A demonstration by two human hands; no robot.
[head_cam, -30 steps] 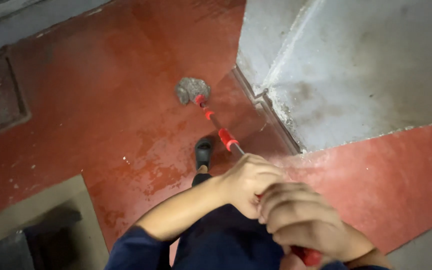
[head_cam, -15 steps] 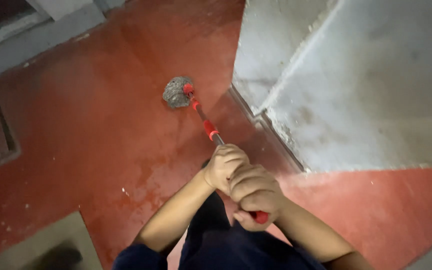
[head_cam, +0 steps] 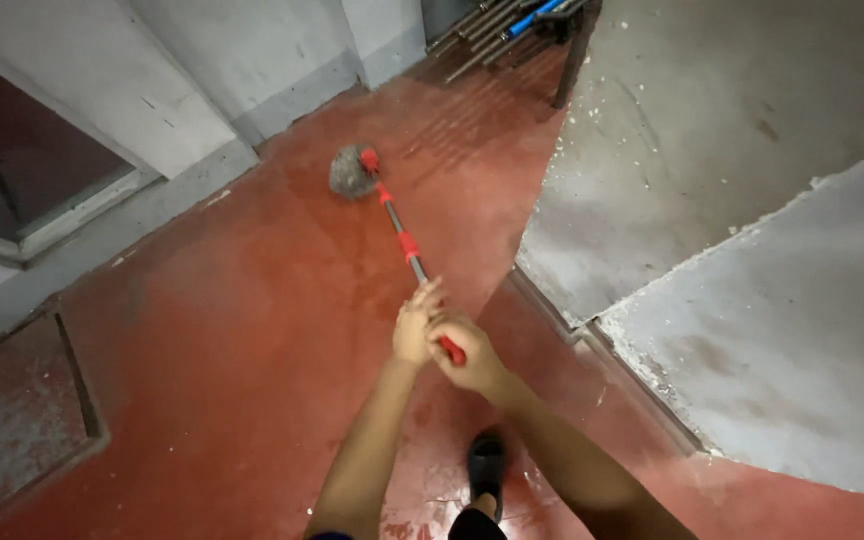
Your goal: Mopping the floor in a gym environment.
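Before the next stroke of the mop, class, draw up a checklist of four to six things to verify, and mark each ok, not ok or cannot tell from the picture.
1. Both hands on the mop handle: ok. The left hand sits just ahead of the right hand.
2. Grip closed on the red end: ok.
3. Mop head down on the red floor: ok.
4. Mop head apart from the grey wall: ok, though close.
5. Poles lying beyond the mop head, out of its way: cannot tell.
6. Foot on a dry patch: not ok, the floor shines wet there.
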